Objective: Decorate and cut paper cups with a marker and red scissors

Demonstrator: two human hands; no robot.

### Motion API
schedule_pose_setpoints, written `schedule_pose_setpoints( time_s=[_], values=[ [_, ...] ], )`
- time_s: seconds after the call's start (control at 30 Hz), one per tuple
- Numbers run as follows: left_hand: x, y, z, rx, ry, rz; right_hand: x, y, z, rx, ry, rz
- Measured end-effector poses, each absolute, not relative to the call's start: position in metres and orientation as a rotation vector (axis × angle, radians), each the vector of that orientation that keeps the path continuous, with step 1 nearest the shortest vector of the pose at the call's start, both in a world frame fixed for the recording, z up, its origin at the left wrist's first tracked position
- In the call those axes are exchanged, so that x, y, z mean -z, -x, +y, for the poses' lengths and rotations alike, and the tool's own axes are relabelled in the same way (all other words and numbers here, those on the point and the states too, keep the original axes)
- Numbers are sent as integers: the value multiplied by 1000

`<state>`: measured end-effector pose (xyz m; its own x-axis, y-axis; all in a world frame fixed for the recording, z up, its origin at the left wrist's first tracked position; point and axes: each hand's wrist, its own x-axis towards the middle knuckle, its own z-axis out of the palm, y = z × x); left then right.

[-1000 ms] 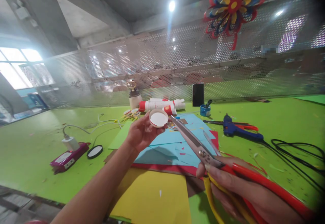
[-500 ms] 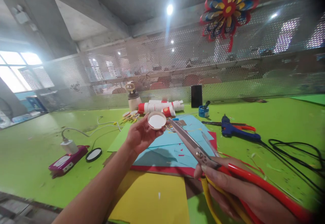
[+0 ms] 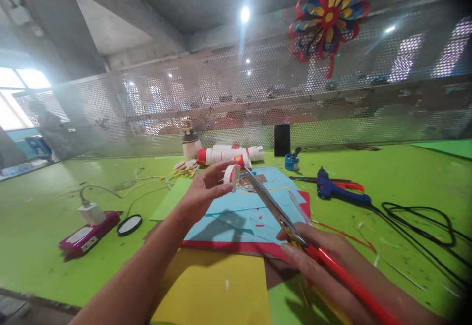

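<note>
Between the fingers and thumb of my left hand (image 3: 202, 190) is the cut-off bottom of a paper cup (image 3: 231, 177), a short white ring with a red mark, turned on its side. My right hand (image 3: 313, 256) grips large scissors (image 3: 273, 202) with red and yellow handles. Their blades point up and left, the tips close to the cup bottom's right edge; I cannot tell whether they touch it. Under both hands lie light blue paper sheets (image 3: 228, 221) over a red one, with small red scraps on top. A yellow sheet (image 3: 217, 285) lies nearer to me.
White-and-red paper cups (image 3: 228, 155) lie at the back beside a spray bottle (image 3: 191, 143). A blue glue gun (image 3: 332, 190), its black cord, and a blue jar (image 3: 292, 162) stand right. A purple power strip (image 3: 88, 234) and black-rimmed disc (image 3: 130, 225) lie left.
My left hand has turned the cup bottom from facing me to sideways. The scissors have rolled in my right hand, so their blades now show more edge-on. The view has shifted slightly.
</note>
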<state>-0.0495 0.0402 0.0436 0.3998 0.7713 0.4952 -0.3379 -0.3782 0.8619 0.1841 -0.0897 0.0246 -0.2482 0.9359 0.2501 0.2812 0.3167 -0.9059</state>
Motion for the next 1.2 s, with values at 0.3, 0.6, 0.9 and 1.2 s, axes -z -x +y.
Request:
schedule_pose_setpoints(
  time_s=[0.3,0.6,0.9,1.2],
  values=[
    [-47,41,28,-1352,-1668,448,-18,-185,-88,-616,1246,-2084],
    [-49,36,23,-1383,-1783,398,-10,-186,-87,-240,1227,-2154],
    [-48,35,21,-1400,-1827,402,-12,-187,-87,-154,1148,-2133],
    [-48,35,21,-1431,-1831,404,-9,-188,-87,-65,1166,-2137]
  ],
)
